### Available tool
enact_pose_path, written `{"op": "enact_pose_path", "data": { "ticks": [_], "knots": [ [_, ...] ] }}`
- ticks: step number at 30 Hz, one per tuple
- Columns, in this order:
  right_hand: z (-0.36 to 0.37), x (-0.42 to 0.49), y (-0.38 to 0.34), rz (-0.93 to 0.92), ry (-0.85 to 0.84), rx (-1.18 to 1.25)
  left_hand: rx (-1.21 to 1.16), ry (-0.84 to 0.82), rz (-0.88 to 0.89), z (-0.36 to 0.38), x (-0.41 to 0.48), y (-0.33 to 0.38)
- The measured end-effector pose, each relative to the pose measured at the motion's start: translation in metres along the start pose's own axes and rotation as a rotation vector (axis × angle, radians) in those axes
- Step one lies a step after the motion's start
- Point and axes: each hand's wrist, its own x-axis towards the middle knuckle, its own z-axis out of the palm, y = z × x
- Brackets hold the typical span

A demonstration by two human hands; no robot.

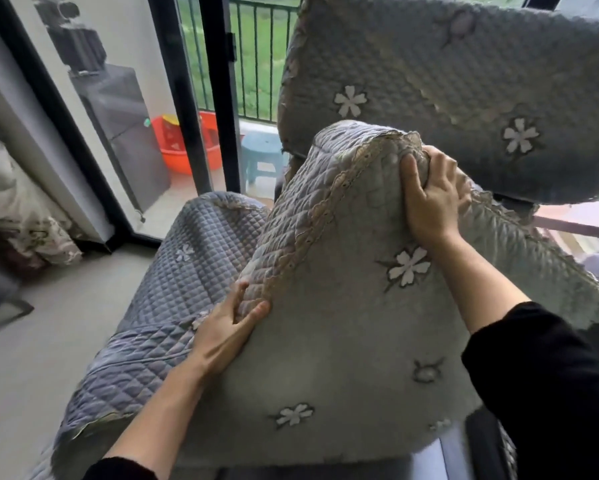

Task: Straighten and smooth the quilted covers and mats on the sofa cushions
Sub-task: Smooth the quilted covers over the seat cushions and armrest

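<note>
A grey quilted mat [336, 341] with white flower patches and a lace trim fills the middle of the head view, lifted off the sofa with its left edge folded over. My left hand [227, 323] pinches that folded lace edge low on the left. My right hand [429, 195] grips the bunched upper edge. Behind it a second grey quilted cover [447, 64] hangs over the sofa back. A blue-grey quilted cover [173, 282] lies over the sofa arm on the left.
To the left is pale floor [31, 341] and a black-framed glass door [218, 98] onto a balcony with an orange basin [183, 147], a blue stool [261, 154] and a railing. A patterned curtain [14, 202] hangs at far left.
</note>
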Motion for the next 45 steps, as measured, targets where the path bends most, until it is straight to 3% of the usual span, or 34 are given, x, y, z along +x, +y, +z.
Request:
{"op": "enact_pose_path", "data": {
  "ticks": [8, 12, 14, 18, 21, 25, 30, 34, 37, 45],
  "knots": [
    [-0.022, -0.039, 0.007, -0.077, 0.002, 0.058, 0.008, 0.117, -0.060, 0.035, -0.072, -0.012],
    [-0.017, -0.055, 0.000, -0.182, -0.177, 0.042, -0.048, 0.149, -0.223, 0.038, -0.076, -0.019],
    [-0.019, -0.051, 0.003, -0.261, -0.198, 0.056, -0.131, 0.200, -0.212, 0.034, -0.073, -0.015],
    [-0.042, -0.011, 0.051, -0.016, -0.124, 0.077, -0.179, 0.392, -0.015, 0.050, -0.064, 0.025],
    [-0.047, 0.011, 0.081, 0.104, -0.204, -0.021, -0.199, 0.473, 0.007, 0.056, -0.044, 0.042],
    [-0.027, 0.024, 0.078, 0.086, -0.191, -0.150, -0.224, 0.469, -0.016, 0.043, -0.010, 0.026],
    [-0.007, 0.020, 0.077, 0.078, -0.153, -0.102, -0.183, 0.413, -0.052, 0.026, 0.036, 0.016],
    [0.019, 0.017, 0.090, 0.082, -0.270, -0.323, -0.156, 0.323, -0.024, 0.018, 0.082, 0.013],
    [0.037, 0.012, 0.121, 0.174, -0.386, -0.358, -0.156, 0.279, -0.044, 0.038, 0.106, 0.018],
    [0.091, 0.013, 0.117, 0.232, -0.265, -0.344, -0.104, 0.232, 0.002, 0.040, 0.151, 0.002]
  ]
}}
